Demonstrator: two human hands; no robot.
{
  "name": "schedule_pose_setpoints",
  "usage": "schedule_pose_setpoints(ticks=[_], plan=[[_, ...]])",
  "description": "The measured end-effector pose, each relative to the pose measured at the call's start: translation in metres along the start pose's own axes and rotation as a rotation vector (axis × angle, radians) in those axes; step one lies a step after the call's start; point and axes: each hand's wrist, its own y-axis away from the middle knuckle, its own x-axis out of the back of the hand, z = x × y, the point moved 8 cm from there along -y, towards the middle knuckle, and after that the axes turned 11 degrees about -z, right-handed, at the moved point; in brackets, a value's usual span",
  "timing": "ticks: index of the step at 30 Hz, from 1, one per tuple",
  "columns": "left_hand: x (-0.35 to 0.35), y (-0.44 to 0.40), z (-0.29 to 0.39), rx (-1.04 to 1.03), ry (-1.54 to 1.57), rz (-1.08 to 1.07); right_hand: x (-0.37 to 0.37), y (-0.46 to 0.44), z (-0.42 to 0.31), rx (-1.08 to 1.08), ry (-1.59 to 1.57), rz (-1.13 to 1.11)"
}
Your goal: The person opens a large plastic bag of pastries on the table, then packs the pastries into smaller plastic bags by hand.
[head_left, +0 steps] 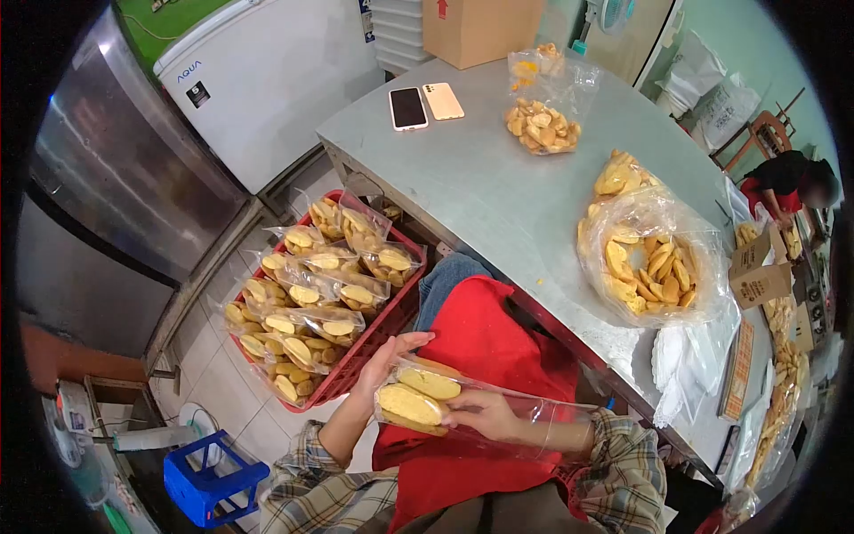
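A clear plastic bag (534, 411) with several yellow slices (416, 405) at its left end lies over the red apron on my lap. My right hand (485, 415) is inside the bag, its fingers closed on the slices. My left hand (384, 360) supports the bag's left end from outside, fingers stretched out and apart from the thumb. Left of my lap, a red crate (351, 369) holds several filled clear bags (302, 294). A large open plastic bag of slices (654, 267) stands on the metal table, right of my knees.
On the metal table (463, 169) are two phones (409, 109), a smaller bag of pieces (541, 126), a cardboard box (480, 31) and white plastic bags (680, 369). A blue stool (209, 481) stands at lower left. Another person (783, 182) works at far right.
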Motion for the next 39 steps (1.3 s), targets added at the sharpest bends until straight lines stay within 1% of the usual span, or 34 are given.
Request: schedule_pose_setpoints(ticks=[2, 4, 6, 7, 9, 10, 11, 12, 13, 14, 15, 16, 17, 18, 20, 21, 22, 24, 25, 26, 28, 29, 31, 32, 34, 35, 36, 37, 38, 39], plan=[[-0.002, 0.0, 0.0, 0.015, -0.001, 0.003, -0.004, -0.002, 0.02, 0.001, -0.182, 0.025], [-0.003, -0.001, 0.0, 0.021, -0.003, 0.004, -0.006, -0.004, 0.016, 0.015, -0.24, 0.025], [0.0, 0.001, 0.003, 0.008, -0.133, 0.048, -0.008, -0.007, 0.009, 0.027, -0.297, 0.022], [-0.001, 0.001, 0.004, 0.004, -0.131, 0.049, -0.006, -0.01, 0.005, 0.005, -0.316, 0.049], [-0.016, 0.002, 0.009, -0.021, 0.125, -0.055, 0.005, -0.014, -0.011, -0.017, -0.336, 0.077], [-0.017, 0.001, 0.018, -0.022, 0.127, -0.052, 0.014, -0.017, -0.043, 0.105, 0.087, 0.027], [-0.023, -0.002, 0.049, -0.162, -0.303, -0.112, 0.019, -0.018, -0.068, 0.226, 0.508, -0.026], [-0.036, 0.0, 0.073, -0.296, -0.735, -0.17, 0.024, -0.018, -0.071, 0.258, 0.76, -0.134], [-0.044, -0.001, 0.084, -0.244, -0.533, -0.229, 0.024, -0.016, -0.094, 0.406, 1.036, -0.143], [-0.045, -0.003, 0.09, -0.133, -0.356, -0.049, 0.017, -0.01, -0.111, 0.555, 1.312, -0.146], [-0.038, -0.002, 0.092, -0.169, -0.254, -0.094, 0.019, -0.011, -0.111, 0.557, 1.315, -0.139], [-0.027, 0.0, 0.092, -0.204, -0.152, -0.142, 0.017, -0.012, -0.105, 0.581, 1.43, -0.18], [-0.008, 0.006, 0.084, -0.165, -0.309, 0.029, 0.015, -0.013, -0.099, 0.602, 1.544, -0.224], [0.012, 0.011, 0.067, -0.056, -0.469, 0.2, 0.017, -0.012, -0.092, 0.603, 1.549, -0.22], [0.02, 0.013, 0.036, -0.034, -0.437, 0.144, 0.019, -0.006, -0.072, 0.521, 1.283, -0.266], [0.016, 0.016, 0.023, 0.105, -0.318, 0.092, 0.024, -0.009, -0.071, 0.432, 1.085, -0.232], [0.015, 0.014, 0.021, 0.106, -0.316, 0.094, 0.024, -0.012, -0.071, 0.431, 1.083, -0.234], [0.007, 0.009, 0.018, 0.034, -0.117, 0.041, 0.04, -0.027, -0.064, 0.242, 0.533, -0.142], [0.013, 0.009, 0.011, 0.048, -0.1, 0.053, 0.043, -0.031, -0.06, 0.272, 0.447, -0.103], [0.012, 0.008, 0.009, 0.051, -0.103, 0.044, 0.044, -0.033, -0.061, 0.273, 0.448, -0.093], [0.011, 0.008, 0.005, 0.064, 0.051, 0.057, 0.048, -0.038, -0.055, 0.157, 0.412, -0.116], [0.01, 0.008, 0.006, 0.065, 0.048, 0.053, 0.049, -0.039, -0.056, 0.158, 0.413, -0.111], [0.006, 0.012, 0.009, 0.061, -0.044, 0.05, 0.047, -0.041, -0.049, 0.057, 0.265, -0.174], [0.007, 0.011, 0.01, 0.06, -0.045, 0.05, 0.05, -0.042, -0.054, 0.058, 0.265, -0.174], [0.004, 0.007, 0.029, -0.132, -0.119, 0.025, 0.049, -0.036, -0.102, 0.4, 0.504, -0.194], [-0.001, 0.007, 0.042, -0.214, -0.061, -0.028, 0.046, -0.035, -0.106, 0.441, 0.676, -0.268], [-0.009, 0.005, 0.064, -0.297, -0.002, -0.082, 0.047, -0.032, -0.115, 0.439, 0.675, -0.268], [-0.015, 0.005, 0.083, -0.411, 0.114, -0.152, 0.037, -0.026, -0.123, 0.404, 1.071, -0.301], [-0.012, 0.009, 0.087, -0.41, 0.115, -0.155, 0.031, -0.024, -0.121, 0.353, 1.467, -0.329], [0.0, 0.014, 0.089, -0.342, -0.065, -0.05, 0.027, -0.02, -0.116, 0.414, 1.652, -0.303]])
